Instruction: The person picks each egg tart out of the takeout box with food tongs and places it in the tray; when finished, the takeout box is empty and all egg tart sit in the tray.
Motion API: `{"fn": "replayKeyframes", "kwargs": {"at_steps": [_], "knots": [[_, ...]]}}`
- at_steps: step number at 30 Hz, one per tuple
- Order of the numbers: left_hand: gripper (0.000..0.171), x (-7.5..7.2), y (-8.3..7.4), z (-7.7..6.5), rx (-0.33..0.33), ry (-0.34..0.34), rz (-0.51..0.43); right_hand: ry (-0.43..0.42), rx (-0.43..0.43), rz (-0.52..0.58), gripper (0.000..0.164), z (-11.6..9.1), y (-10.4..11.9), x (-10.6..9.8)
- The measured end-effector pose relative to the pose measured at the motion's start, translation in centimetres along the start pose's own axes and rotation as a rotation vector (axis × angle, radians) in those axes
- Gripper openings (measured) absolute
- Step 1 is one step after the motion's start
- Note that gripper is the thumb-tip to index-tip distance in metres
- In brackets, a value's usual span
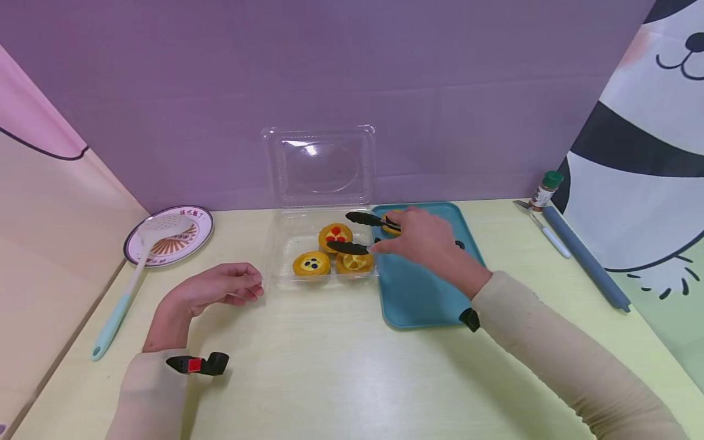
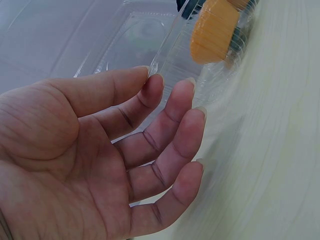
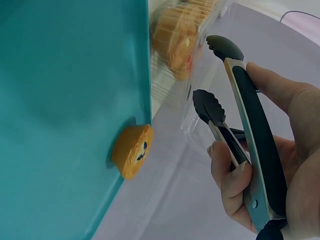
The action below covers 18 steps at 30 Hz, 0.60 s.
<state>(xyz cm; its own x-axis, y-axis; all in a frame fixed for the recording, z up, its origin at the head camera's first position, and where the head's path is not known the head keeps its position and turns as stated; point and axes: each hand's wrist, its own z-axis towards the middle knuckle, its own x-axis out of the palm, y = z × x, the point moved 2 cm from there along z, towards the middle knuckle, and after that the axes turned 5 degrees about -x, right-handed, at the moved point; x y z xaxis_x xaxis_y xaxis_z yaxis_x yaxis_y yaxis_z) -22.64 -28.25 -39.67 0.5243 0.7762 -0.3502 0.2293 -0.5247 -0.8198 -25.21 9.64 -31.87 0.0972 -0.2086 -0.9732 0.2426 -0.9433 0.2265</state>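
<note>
Tongs are grasped by right grip, tips spread; left grip is relaxed, nothing held. Three tarts are seen in clear container left of right grip, one on tray beside it. Tarts judged light, fragile; best pinched gently by sides.

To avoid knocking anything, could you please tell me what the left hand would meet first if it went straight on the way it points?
The left hand would probably meet the clear plastic container first, near its front-left corner; they look very close, but whether they already touch is unclear.
</note>
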Motion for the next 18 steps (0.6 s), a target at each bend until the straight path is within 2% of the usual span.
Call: {"fn": "replayKeyframes", "kwargs": {"at_steps": [18], "knots": [[0.029, -0.1, 0.1, 0.1, -0.001, 0.005, -0.002, 0.005, -0.009, -0.035, 0.087, 0.9, 1.1, 1.6]]}}
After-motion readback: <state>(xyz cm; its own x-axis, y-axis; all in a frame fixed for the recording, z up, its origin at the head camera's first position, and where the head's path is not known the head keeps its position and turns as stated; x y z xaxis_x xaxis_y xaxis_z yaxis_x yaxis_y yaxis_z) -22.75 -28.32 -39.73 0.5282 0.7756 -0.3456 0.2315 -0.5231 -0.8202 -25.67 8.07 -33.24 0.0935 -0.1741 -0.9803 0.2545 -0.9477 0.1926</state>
